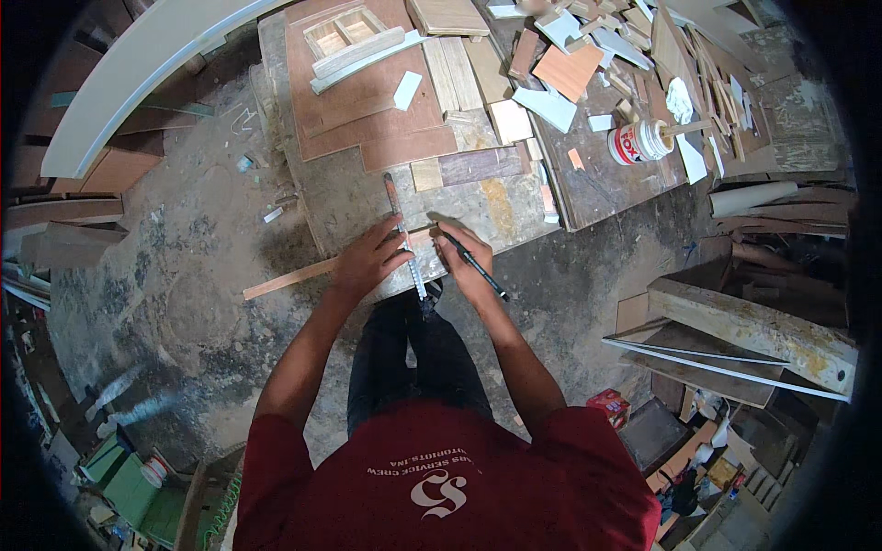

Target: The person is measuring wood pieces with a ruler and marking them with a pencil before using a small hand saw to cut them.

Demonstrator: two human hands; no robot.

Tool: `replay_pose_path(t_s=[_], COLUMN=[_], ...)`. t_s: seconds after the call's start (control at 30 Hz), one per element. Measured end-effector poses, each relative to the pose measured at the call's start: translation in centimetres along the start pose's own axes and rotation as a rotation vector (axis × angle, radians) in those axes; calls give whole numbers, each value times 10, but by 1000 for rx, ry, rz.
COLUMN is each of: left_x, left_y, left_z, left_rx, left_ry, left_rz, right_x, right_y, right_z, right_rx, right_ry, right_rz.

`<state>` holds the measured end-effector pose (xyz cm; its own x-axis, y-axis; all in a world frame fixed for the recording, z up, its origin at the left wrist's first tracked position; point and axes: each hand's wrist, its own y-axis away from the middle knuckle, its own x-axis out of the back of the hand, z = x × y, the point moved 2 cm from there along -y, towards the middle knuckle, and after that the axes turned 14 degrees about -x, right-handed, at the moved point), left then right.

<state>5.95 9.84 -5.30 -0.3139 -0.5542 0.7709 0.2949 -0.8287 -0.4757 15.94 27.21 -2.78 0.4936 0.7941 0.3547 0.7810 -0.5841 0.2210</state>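
"Wooden strip (289, 279), long and thin; where is it?"

"It lies slantwise over the near end of the work table (335, 207); its left end pokes out past the table's edge, over the floor (197, 303); the left hand (361, 264) is on top of its middle."

"What is that hand doing?"

"Its fingers are a bit apart; they rest on the strip and on a ruler (415, 274) that crosses it; I cannot tell if they pinch hard or just press."

"And the right hand (480, 250)?"

"That one is closed around a black pen (488, 279); the back of the pen points down toward the person's legs; the fingertips are close to the strip's right part; I cannot tell if the pen's tip touches the wood."

"What else is on the table?"

"A reddish board (367, 96) lies farther up; a little wooden frame (344, 32) with a bar across it sits on the board; to the right there is a white tub (637, 144) with a stick in it; beyond the tub is a big messy heap of wood bits (597, 41)."
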Motion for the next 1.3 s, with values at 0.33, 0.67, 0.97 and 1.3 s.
replay_pose_path(t_s=[0.33, 0.67, 0.97, 1.3], left_x=[0, 3, -1, 0], left_y=[-2, -1, 2, 1], left_z=[-1, 0, -3, -2], left_rx=[-32, -23, -21, -49], left_ry=[-18, -55, 0, -81], left_rz=[15, -12, 17, -22], right_x=[-6, -14, -20, -19], right_y=[-7, -7, -12, -10], right_z=[-5, -1, 8, 1], right_rx=[107, 85, 133, 176], right_ry=[10, 52, 86, 79], right_rz=[-39, -160, -166, -167])
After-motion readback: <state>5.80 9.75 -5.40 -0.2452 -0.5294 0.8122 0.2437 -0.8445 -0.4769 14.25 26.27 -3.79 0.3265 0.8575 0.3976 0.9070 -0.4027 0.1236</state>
